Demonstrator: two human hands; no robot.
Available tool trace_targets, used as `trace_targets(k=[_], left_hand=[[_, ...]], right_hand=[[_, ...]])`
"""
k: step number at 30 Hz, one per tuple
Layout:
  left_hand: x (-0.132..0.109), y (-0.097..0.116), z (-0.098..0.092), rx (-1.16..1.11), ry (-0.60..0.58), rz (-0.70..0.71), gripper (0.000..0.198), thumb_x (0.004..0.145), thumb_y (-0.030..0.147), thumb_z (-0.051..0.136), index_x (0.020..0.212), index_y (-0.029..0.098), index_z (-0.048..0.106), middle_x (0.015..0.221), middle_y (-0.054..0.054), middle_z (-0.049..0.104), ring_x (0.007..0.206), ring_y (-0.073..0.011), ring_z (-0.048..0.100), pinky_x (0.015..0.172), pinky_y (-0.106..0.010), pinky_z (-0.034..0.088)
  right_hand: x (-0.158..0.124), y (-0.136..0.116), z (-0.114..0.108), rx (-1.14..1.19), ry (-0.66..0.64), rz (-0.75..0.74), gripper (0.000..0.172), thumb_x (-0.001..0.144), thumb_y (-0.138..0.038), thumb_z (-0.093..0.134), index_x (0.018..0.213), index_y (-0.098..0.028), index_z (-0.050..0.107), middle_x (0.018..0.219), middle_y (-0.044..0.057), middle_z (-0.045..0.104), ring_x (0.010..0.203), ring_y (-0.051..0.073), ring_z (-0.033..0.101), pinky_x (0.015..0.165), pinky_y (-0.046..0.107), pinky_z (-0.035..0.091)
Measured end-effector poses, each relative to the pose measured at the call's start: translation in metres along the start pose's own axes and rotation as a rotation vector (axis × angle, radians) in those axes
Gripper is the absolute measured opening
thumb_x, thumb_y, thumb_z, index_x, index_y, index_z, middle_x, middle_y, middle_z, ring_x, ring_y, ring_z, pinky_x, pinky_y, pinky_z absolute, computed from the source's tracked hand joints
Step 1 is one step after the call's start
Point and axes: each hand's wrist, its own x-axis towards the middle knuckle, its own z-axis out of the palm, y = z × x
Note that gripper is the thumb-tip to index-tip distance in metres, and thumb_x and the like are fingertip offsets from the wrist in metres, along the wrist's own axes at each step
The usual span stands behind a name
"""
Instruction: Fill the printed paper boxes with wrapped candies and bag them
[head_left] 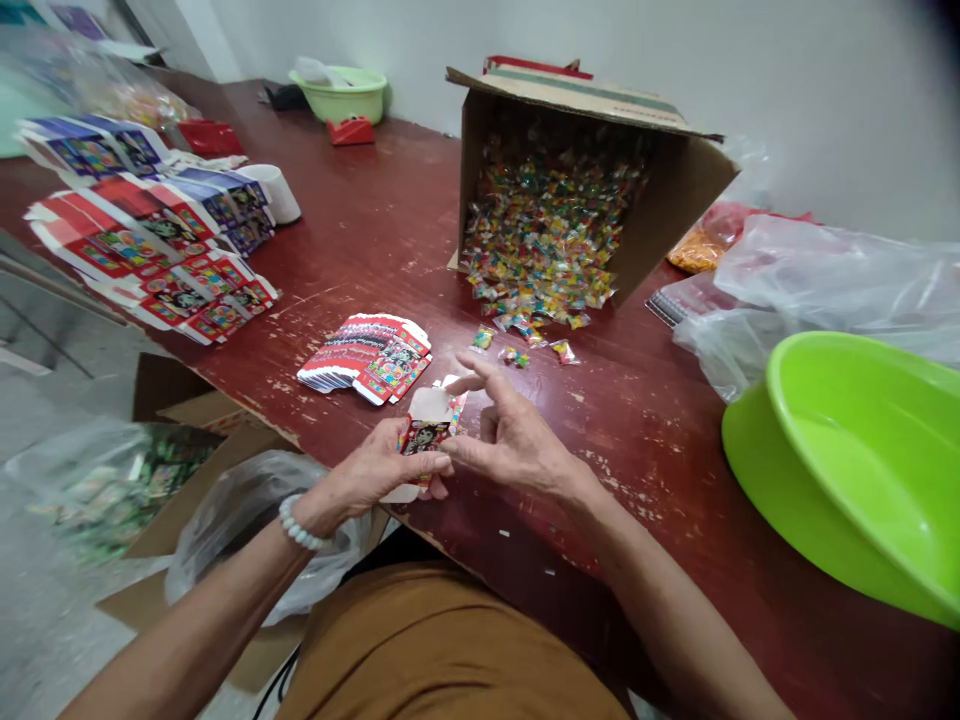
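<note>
My left hand (pixel 379 470) grips a small printed paper box (pixel 427 425) near the table's front edge, its white flaps open at the top. My right hand (pixel 506 435) is at the box's right side, thumb touching it and the other fingers spread above it. A fanned stack of flat unfolded boxes (pixel 364 355) lies just beyond my hands. A cardboard carton (pixel 577 170) lies tipped on its side, and small wrapped candies (pixel 540 245) spill out of it. Three loose candies (pixel 517 350) lie in front of the spill.
A green plastic basin (pixel 862 470) sits at the right, with plastic bags (pixel 825 280) behind it. Rows of folded printed boxes (pixel 150 230) cover the table's left side. A white cup (pixel 276 190), a red tape dispenser (pixel 351 130) and a light green bowl (pixel 341 92) stand at the back.
</note>
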Motion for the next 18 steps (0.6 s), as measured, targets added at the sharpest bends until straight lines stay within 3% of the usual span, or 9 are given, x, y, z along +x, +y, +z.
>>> trace_targets(k=[3, 5, 7, 10, 13, 15, 18], left_hand=[[0.002, -0.006, 0.008, -0.128, 0.065, 0.018, 0.033, 0.069, 0.032, 0.083, 0.089, 0.013, 0.065, 0.072, -0.003, 0.069, 0.056, -0.0158, 0.065, 0.055, -0.026, 0.052], [0.005, -0.008, 0.011, -0.181, 0.068, 0.016, 0.037, 0.067, 0.035, 0.084, 0.088, 0.013, 0.066, 0.071, -0.003, 0.069, 0.055, -0.0167, 0.065, 0.052, -0.026, 0.052], [0.008, -0.009, 0.011, -0.174, 0.069, 0.043, 0.037, 0.067, 0.037, 0.085, 0.087, 0.012, 0.067, 0.072, -0.003, 0.069, 0.059, -0.0161, 0.065, 0.055, -0.024, 0.052], [0.007, -0.007, 0.012, -0.097, 0.139, 0.166, 0.035, 0.075, 0.038, 0.081, 0.097, 0.015, 0.068, 0.087, -0.004, 0.073, 0.076, -0.0158, 0.067, 0.066, -0.023, 0.054], [0.001, -0.005, 0.016, -0.106, 0.304, 0.261, 0.044, 0.077, 0.037, 0.080, 0.111, 0.017, 0.060, 0.100, -0.006, 0.074, 0.087, -0.0179, 0.070, 0.073, -0.026, 0.057], [-0.002, -0.004, 0.022, -0.158, 0.404, 0.290, 0.053, 0.073, 0.035, 0.083, 0.113, 0.019, 0.052, 0.099, -0.006, 0.076, 0.082, -0.0184, 0.072, 0.071, -0.028, 0.059], [-0.004, -0.004, 0.029, -0.210, 0.507, 0.345, 0.065, 0.071, 0.033, 0.084, 0.118, 0.023, 0.039, 0.095, -0.005, 0.077, 0.072, -0.0184, 0.073, 0.064, -0.029, 0.060]], right_hand=[[0.002, 0.012, 0.014, 0.200, 0.030, 0.144, 0.047, 0.080, -0.036, 0.074, 0.124, -0.022, 0.063, 0.102, 0.005, 0.067, 0.060, 0.010, 0.055, 0.056, 0.024, 0.046], [0.003, 0.016, 0.022, 0.391, 0.012, 0.242, 0.027, 0.084, -0.042, 0.068, 0.096, -0.019, 0.070, 0.074, 0.000, 0.063, 0.053, 0.011, 0.054, 0.051, 0.024, 0.043], [0.005, 0.016, 0.026, 0.470, 0.086, 0.282, 0.023, 0.082, -0.042, 0.067, 0.081, -0.018, 0.069, 0.061, -0.002, 0.058, 0.049, 0.012, 0.053, 0.049, 0.024, 0.042], [0.004, 0.014, 0.022, 0.388, 0.230, 0.249, 0.018, 0.077, -0.035, 0.070, 0.072, -0.018, 0.067, 0.062, -0.002, 0.061, 0.054, 0.012, 0.055, 0.053, 0.023, 0.044], [0.002, 0.013, 0.019, 0.298, 0.249, 0.247, 0.018, 0.081, -0.034, 0.067, 0.074, -0.018, 0.068, 0.067, -0.002, 0.064, 0.059, 0.012, 0.056, 0.057, 0.023, 0.045], [0.001, 0.013, 0.021, 0.304, 0.258, 0.235, 0.017, 0.082, -0.033, 0.067, 0.091, -0.019, 0.069, 0.073, -0.002, 0.066, 0.064, 0.013, 0.058, 0.059, 0.024, 0.047], [0.000, 0.014, 0.029, 0.465, 0.303, 0.231, 0.045, 0.080, -0.031, 0.070, 0.121, -0.023, 0.055, 0.082, -0.003, 0.066, 0.070, 0.013, 0.062, 0.064, 0.025, 0.051]])
